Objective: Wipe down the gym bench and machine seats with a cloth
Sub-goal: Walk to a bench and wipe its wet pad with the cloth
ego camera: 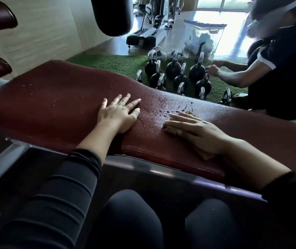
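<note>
Dark-legginged knees (132, 218) sit closest, w/ a grey metal frame rail (161, 169) just past them. Beyond that runs the dark red bench pad (53, 97), wet w/ droplets across its middle and right part. Left hand (118, 115) lies flat on the pad, fingers spread, holding nothing. Right hand (195, 132) is flat too, fingers straight and close together, pressing a tan cloth (172, 131) onto the pad; cloth mostly hidden under the palm, bits showing at the fingertips and by the wrist. Both forearms in black sleeves. Behind the bench, black kettlebells (174, 72) stand grouped on green turf (118, 63), and a second person (278, 72) in a dark top reaches toward them. Clear plastic bin (204, 35) and cardio machines (154, 20) farther back.
</note>
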Motion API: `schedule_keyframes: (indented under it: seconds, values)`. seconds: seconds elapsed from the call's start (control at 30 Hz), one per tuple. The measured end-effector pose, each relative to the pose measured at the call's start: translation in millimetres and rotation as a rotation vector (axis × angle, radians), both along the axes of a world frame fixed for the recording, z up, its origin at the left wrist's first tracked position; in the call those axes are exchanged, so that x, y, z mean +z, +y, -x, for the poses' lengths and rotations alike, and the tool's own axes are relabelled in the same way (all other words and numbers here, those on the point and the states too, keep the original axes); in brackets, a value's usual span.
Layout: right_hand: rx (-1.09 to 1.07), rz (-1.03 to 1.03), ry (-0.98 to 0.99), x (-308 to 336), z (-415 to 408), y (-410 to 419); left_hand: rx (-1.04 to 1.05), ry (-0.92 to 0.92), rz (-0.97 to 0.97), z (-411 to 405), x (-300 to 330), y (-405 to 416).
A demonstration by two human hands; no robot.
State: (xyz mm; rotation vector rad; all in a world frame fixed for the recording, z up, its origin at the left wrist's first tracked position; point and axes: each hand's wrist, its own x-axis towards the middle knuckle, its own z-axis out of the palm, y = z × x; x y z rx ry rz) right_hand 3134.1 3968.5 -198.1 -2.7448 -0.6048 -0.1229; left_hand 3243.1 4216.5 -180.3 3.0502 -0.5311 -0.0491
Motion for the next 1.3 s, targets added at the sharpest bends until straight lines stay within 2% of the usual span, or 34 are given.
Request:
schedule_keyframes:
  seconds: [0.37, 0.6, 0.77, 0.87, 0.97, 1.1, 1.3]
  values:
    - [0.007, 0.038, 0.015, 0.6, -18.3, 27.0, 0.008, -0.035, 0.041, -7.4, -6.1, -3.0]
    - [-0.075, -0.019, 0.009, 4.7, -107.0, 39.7, 0.048, -0.048, 0.077, -12.0, -9.1, -4.0]
    - [-0.293, -0.136, 0.092, 7.2, -131.5, -13.3, 0.04, -0.054, 0.079, -11.7, -9.7, -2.1]
    - [-0.424, -0.059, 0.095, 1.0, -106.5, -38.4, 0.04, -0.061, 0.08, -11.9, -9.6, -3.5]
    - [-0.39, 0.059, 0.113, -2.2, -77.0, -21.0, 0.044, -0.063, 0.083, -10.9, -9.1, -4.9]
    - [-0.284, 0.031, 0.06, -1.6, -59.0, 38.8, 0.045, -0.069, 0.086, -10.9, -9.3, -4.9]
    - [-0.249, -0.026, 0.013, 4.5, -129.6, 60.1, 0.062, -0.08, 0.093, -14.9, -13.0, -4.8]
